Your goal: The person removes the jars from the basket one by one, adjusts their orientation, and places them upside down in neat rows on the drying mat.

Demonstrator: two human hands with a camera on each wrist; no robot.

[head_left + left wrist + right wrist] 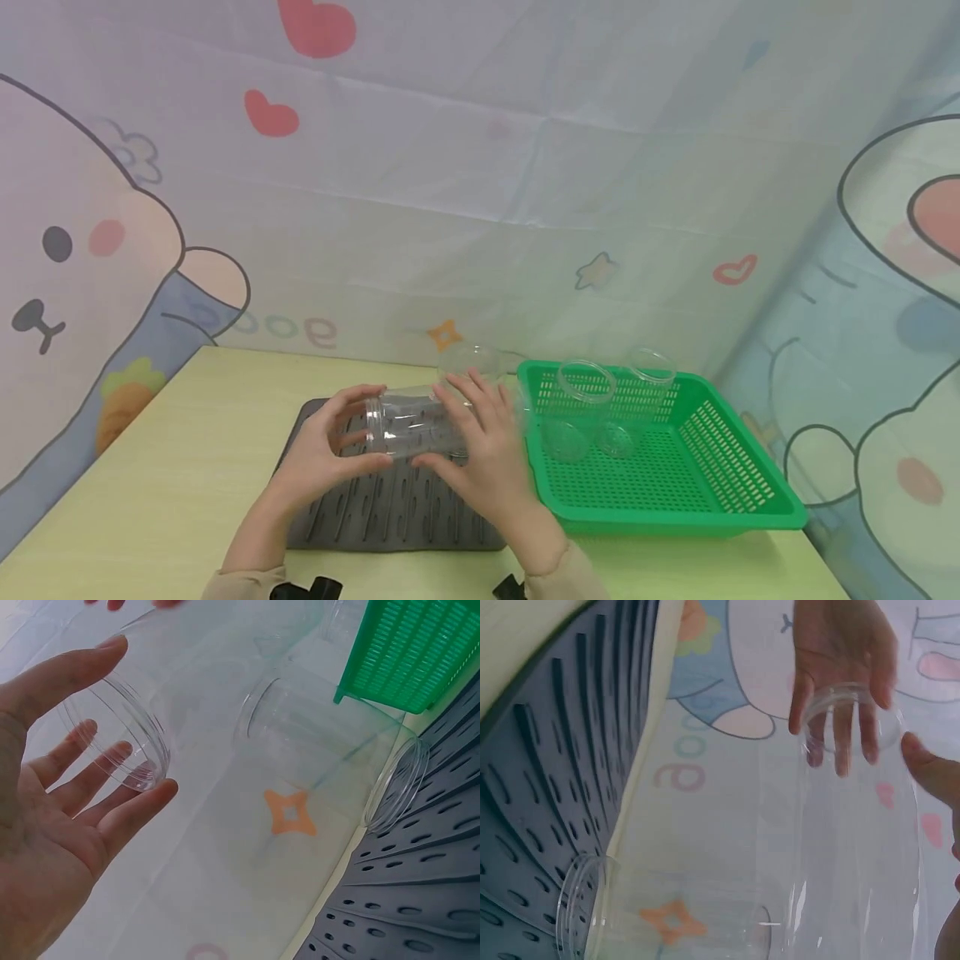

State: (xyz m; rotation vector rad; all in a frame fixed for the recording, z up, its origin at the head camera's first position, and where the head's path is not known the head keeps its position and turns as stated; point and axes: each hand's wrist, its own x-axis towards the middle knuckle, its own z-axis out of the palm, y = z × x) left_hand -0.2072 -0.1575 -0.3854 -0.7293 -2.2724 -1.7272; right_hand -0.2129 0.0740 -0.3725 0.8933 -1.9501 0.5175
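A clear plastic jar (412,423) lies sideways in the air above a grey drying mat (397,508), held between both hands. My left hand (326,446) grips it around the threaded mouth end, thumb on the near side and fingers spread on the far side. The right hand (487,446) holds the jar's body toward its other end, with the thumb below and fingers over the top. Behind them, a second clear jar (322,742) stands mouth down on the mat, largely hidden by the right hand in the head view.
To the right sits a green plastic basket (675,521) with two clear jars (587,383) standing mouth up in its left part. A pale yellow table (165,467) carries everything. A printed cloth (450,167) hangs close behind the table's back edge.
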